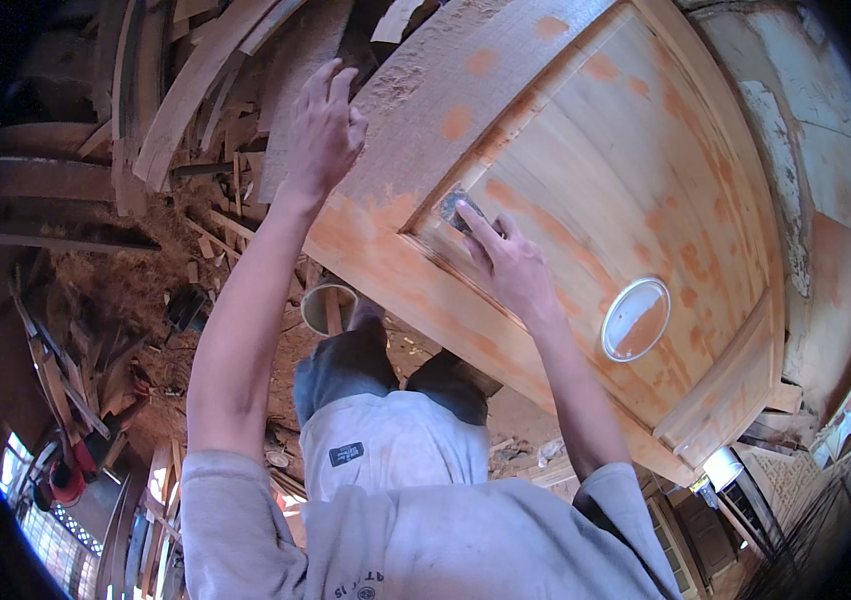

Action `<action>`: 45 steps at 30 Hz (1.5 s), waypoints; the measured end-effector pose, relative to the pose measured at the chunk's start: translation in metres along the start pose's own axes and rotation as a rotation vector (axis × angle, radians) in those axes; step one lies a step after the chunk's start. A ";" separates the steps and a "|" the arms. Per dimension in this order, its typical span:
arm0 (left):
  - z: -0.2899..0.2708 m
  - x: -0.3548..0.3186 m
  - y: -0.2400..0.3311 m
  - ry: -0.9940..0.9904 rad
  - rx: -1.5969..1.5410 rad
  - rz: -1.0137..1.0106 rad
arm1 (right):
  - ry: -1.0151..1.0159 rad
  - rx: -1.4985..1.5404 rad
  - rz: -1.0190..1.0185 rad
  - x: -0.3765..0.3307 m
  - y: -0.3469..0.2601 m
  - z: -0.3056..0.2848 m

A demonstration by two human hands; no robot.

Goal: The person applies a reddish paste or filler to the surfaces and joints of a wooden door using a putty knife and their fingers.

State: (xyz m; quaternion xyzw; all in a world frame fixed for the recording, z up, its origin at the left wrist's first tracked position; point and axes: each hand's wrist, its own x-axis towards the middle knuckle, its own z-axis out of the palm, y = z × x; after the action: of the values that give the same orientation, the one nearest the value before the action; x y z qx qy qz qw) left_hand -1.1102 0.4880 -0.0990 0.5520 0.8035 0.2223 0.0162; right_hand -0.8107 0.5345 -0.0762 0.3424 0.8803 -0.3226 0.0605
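A wooden panel door [566,170] with a raised frame and orange-brown filler patches lies slanted before me. My right hand [518,265] is over the inner panel's near left corner, forefinger stretched out. Under its fingers is a small dark flat piece [459,208], like worn sandpaper, pressed against the recessed edge; its exact kind is unclear. My left hand [326,135] is by the door's left edge, fingers loosely bent and apart, with nothing seen in them. Whether it touches the wood I cannot tell. A round white lid [636,320] smeared with orange-brown paste rests on the panel.
Below the door's near edge stands an open bucket [330,309] with a wooden stick in it. Curved boards and offcuts [196,90] are heaped at the far left, above a sawdust-strewn floor [166,350]. Pale sheets [826,110] lie along the right. A white container [722,467] stands near the door's right corner.
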 end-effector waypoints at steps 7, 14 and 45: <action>0.024 -0.039 0.015 -0.025 -0.154 -0.036 | 0.015 -0.162 -0.068 0.014 0.006 0.018; 0.058 -0.039 0.018 0.036 -0.150 -0.106 | 0.015 -0.221 -0.085 0.018 0.007 0.023; 0.069 -0.048 0.013 -0.016 -0.172 -0.104 | -0.538 0.069 0.112 0.049 -0.039 -0.084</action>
State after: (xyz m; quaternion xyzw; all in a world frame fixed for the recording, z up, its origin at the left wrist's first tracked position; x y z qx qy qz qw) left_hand -1.0612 0.4728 -0.1666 0.5079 0.8089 0.2850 0.0813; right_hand -0.8636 0.5918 -0.0059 0.2946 0.8007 -0.4281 0.2981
